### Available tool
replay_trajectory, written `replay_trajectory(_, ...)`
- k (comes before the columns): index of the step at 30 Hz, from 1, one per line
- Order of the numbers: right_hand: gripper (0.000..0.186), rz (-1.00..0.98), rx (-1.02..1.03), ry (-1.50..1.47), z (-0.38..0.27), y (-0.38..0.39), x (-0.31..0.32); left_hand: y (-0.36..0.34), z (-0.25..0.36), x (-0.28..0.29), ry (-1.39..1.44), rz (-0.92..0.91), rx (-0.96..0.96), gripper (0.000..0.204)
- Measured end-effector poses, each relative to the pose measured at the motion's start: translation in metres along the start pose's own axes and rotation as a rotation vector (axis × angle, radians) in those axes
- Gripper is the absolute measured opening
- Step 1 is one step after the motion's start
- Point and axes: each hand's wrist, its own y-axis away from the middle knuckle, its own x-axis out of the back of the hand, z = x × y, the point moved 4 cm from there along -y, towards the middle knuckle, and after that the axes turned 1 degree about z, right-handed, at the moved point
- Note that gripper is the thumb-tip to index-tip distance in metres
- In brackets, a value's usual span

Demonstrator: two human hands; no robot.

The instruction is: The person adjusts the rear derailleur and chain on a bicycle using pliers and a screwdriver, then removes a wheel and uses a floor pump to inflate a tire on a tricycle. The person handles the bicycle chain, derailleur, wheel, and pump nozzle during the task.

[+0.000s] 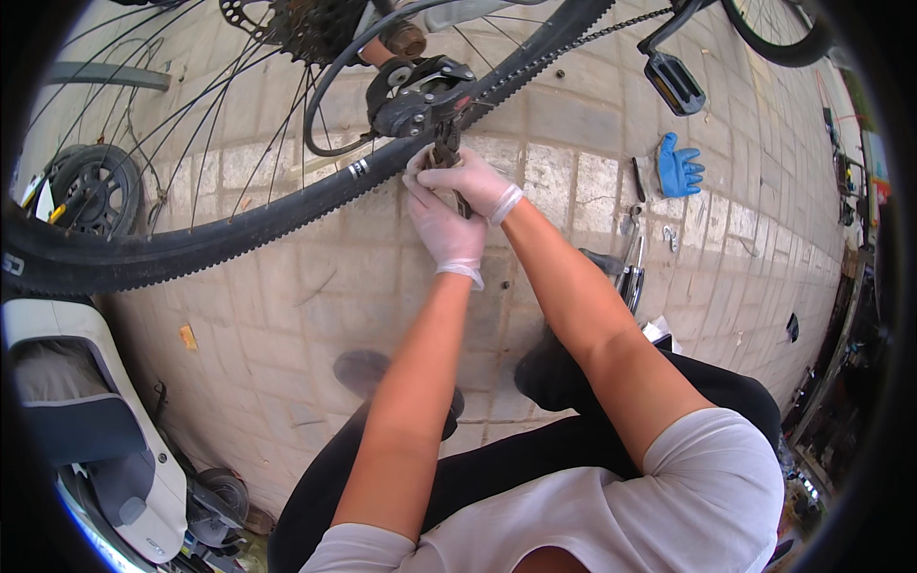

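a dark metal piece (446, 145) lies between the gloved fingers (439, 178).

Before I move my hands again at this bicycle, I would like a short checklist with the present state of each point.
1. Thin translucent white gloves on left hand and right hand: ok, both covered.
2. Dark metal pliers-like tool held: ok, in the right hand; the left hand's grip is partly hidden.
3. Tool positioned at the black metal derailleur: ok, its upper end is at the derailleur's lower part; firm bite, cannot tell.
4. Left hand clear of the black knobbly rubber tyre: cannot tell, they are very close.
5. Loose silver metal tools and blue glove put away: not ok, they lie on the paving.
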Motion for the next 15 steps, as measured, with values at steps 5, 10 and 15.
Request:
replay_trajectory(5, 0.011, -0.028, 0.076, 0.021, -0.002, -0.008, 0.002, -0.006, 0.005, -0.003, 0.093, 0.109, -0.100, 0.070)
replay_trajectory(10, 0.011, -0.071, 0.074, 0.033, -0.004, -0.009, 0.005, -0.004, 0.002, -0.005, 0.071, 0.039, -0.023, 0.066)
replay_trajectory(15, 0.012, -0.053, 0.107, 0.072, -0.004, -0.011, 0.008, -0.008, 0.012, -0.006, 0.144, 0.014, -0.045, 0.068)
